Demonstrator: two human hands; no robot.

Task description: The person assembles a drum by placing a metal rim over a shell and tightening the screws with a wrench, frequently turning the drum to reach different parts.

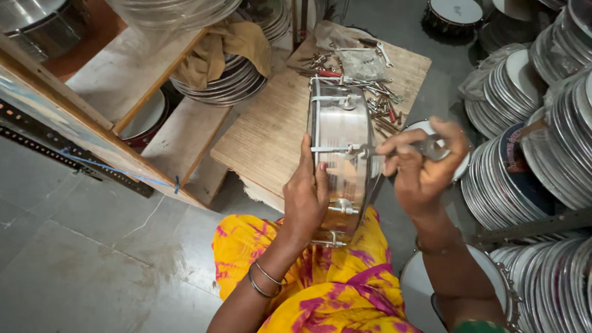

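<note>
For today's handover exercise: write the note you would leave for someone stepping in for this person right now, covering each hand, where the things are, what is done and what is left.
Left hand: flat against the shiny metal drum shell, steadying it on edge between the lap and the wooden board.
Right hand: closed on a small tool set at a tension rod on the shell's side.
Loose bolts and spanners lie on the board's far end; finished drum heads are stacked to the right.
Done: several lugs already sit on the shell.
Left: probably the remaining rods; how tight this one is cannot be seen.
</note>
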